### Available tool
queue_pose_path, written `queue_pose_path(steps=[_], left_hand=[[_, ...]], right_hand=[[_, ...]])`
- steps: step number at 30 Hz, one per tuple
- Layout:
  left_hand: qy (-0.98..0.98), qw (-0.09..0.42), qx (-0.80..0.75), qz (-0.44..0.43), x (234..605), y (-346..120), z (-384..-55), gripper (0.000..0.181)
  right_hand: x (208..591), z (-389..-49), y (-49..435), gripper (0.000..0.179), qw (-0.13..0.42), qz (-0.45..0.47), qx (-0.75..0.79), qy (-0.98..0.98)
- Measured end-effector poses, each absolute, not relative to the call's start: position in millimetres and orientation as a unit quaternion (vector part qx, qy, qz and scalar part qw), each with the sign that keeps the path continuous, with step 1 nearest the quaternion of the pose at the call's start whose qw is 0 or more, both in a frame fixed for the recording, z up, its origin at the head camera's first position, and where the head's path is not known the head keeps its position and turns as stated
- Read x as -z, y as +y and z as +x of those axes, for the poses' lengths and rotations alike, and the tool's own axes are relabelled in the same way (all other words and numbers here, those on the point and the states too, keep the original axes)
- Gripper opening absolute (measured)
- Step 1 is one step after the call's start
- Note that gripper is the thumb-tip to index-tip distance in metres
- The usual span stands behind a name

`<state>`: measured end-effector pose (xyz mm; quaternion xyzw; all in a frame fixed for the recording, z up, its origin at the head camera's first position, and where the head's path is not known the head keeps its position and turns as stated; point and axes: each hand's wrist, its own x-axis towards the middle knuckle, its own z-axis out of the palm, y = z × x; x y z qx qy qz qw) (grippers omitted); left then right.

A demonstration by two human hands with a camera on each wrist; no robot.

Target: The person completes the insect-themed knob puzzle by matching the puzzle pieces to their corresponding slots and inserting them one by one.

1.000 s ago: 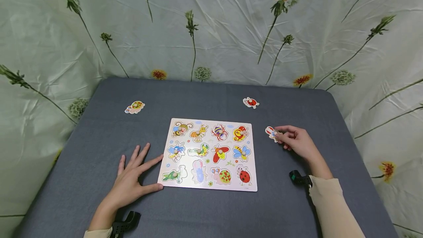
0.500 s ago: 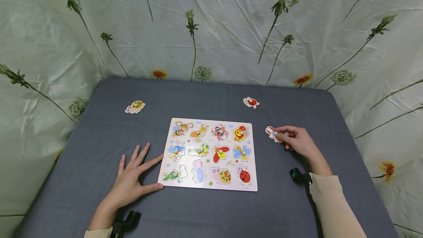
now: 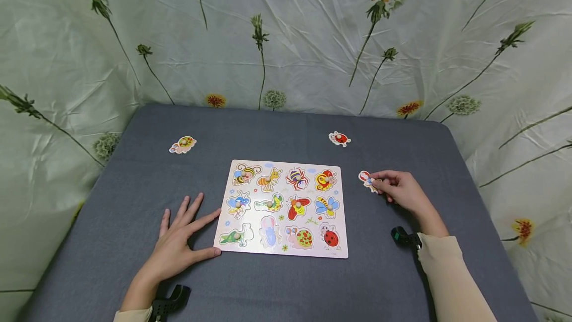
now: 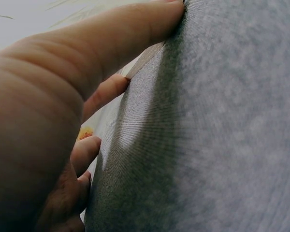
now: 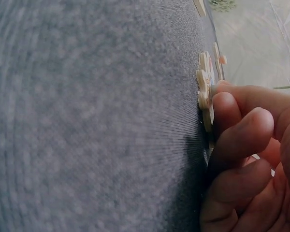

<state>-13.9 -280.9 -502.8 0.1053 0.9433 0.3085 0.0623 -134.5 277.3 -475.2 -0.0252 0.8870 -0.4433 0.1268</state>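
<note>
My left hand (image 3: 176, 245) lies spread on the cloth, its thumb and index fingertips right at the left edge of a pink wooden peg puzzle board (image 3: 308, 253). In the left wrist view, the thumb (image 4: 130, 24) stretches out close over the cloth. To the right of the board, my right hand (image 3: 399, 190) pinches a small insect puzzle piece (image 3: 366, 178), red, white and blue, by its knob. The right wrist view shows this puzzle piece (image 5: 203, 87) edge-on, close to the cloth, with thumb and index finger at its knob and the other fingers curled below.
Knobbed insect pieces fill most of the board; three bottom-row hollows show printed pictures. A ladybug piece (image 3: 340, 138) lies behind the board at right, a snail piece (image 3: 184, 144) at far left. The grey cloth-covered table (image 3: 277, 292) ends against a flowered curtain (image 3: 308, 73).
</note>
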Motion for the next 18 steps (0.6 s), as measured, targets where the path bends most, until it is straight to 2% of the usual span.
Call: queue_pose_path(steps=[18], left_hand=[[0.944, 0.060, -0.308, 0.106, 504.2, -281.2, -13.4, 0.090]], right_hand=[[477.8, -134.4, 277.0, 0.027, 0.122, -0.023, 0.432, 0.893]])
